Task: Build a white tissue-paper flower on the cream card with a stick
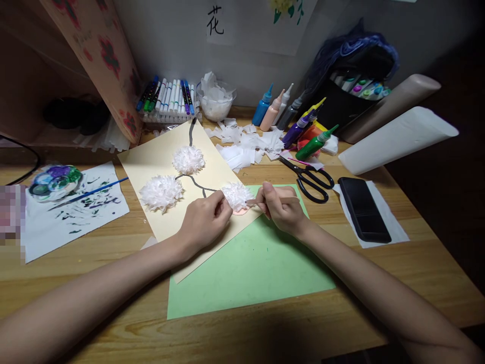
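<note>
My right hand point(280, 206) is closed round a thin stick point(254, 201), its tip against the right side of a fluffy white paper flower point(237, 196). A bit of pink shows under that flower's lower edge. Closed, with its fingers pressed together, my left hand point(209, 218) rests on the cream paper point(149, 159) at the flower's left side; what it pinches, if anything, is hidden. Two more white paper flowers, one at the left point(161, 193) and one higher up point(188, 160), sit on the paper among painted dark branch lines.
Green paper point(250, 273) lies beneath the cream sheet. To the right are black scissors point(312, 179), a phone point(364, 208) and a white roll point(401, 139). White paper scraps point(242, 151) and paint bottles point(270, 111) stand behind; a blue paintbrush point(94, 191) is at left.
</note>
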`<state>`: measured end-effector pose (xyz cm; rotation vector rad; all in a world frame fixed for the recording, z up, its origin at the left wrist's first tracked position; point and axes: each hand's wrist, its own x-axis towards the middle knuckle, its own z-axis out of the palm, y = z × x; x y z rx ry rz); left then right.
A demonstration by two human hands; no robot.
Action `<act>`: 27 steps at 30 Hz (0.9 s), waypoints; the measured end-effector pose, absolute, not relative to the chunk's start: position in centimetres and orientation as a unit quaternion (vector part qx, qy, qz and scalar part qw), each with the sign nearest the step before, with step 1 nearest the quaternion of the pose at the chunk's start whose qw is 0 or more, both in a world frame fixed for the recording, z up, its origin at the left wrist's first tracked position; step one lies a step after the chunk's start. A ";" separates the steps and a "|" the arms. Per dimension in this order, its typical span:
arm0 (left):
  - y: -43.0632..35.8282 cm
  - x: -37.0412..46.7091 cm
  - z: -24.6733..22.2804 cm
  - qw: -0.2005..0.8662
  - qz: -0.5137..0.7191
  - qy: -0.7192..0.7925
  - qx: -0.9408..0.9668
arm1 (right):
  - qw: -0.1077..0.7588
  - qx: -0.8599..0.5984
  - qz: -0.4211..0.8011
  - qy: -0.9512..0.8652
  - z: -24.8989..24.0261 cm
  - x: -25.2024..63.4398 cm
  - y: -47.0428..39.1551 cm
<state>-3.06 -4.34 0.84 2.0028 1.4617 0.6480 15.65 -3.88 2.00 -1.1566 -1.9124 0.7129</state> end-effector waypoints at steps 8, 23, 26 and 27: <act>-4.4 -3.2 0.9 0.296 0.237 0.551 0.743 | 0.401 -0.478 0.377 -0.685 3.5 16.5 -3.7; -4.5 -3.3 1.1 0.302 0.244 0.550 0.739 | 0.376 -0.597 0.189 -0.683 -0.1 16.5 4.3; -4.4 -3.3 1.1 0.301 0.248 0.551 0.738 | 0.406 -0.591 0.208 -0.665 0.1 16.3 4.4; -4.4 -3.2 1.1 0.302 0.249 0.551 0.737 | 0.417 -0.590 0.208 -0.659 0.3 16.4 4.2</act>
